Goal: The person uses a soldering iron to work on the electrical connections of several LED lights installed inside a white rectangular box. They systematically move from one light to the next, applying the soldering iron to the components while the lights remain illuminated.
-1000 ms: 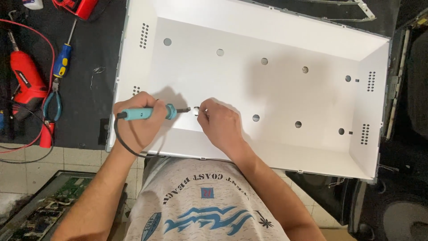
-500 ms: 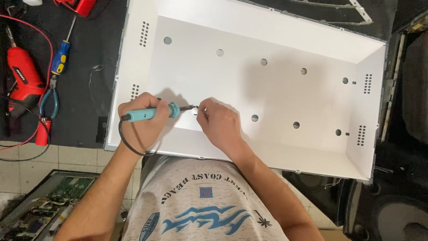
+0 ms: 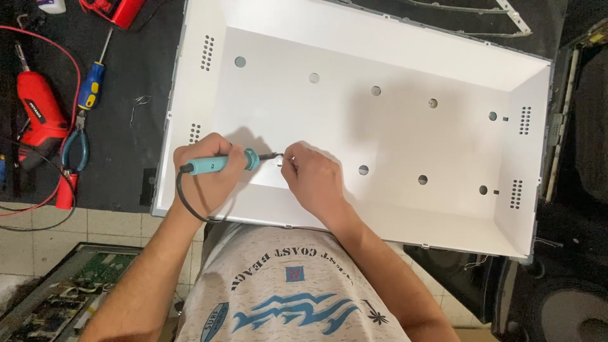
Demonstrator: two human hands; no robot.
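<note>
My left hand (image 3: 206, 170) grips a teal-handled soldering iron (image 3: 221, 164) with a black cord looping under the wrist. Its metal tip points right and meets my right hand (image 3: 311, 180) near the front left of a large white panel tray (image 3: 392, 57). The right hand's fingers are pinched together at the tip; what they pinch is too small to make out. The tray has sloped white walls, several round holes and small vent slots at its corners.
On the black mat at left lie a red cordless screwdriver (image 3: 39, 113), a blue-and-yellow screwdriver (image 3: 92, 82), blue-handled pliers (image 3: 75, 147), red wires (image 3: 44, 38) and a red box (image 3: 114, 9). A green circuit board (image 3: 69, 297) sits lower left, a dark speaker (image 3: 567, 313) lower right.
Both hands stay at the same spot on the panel; only the head camera has shifted a little. The iron's tip remains against the right hand's fingers.
</note>
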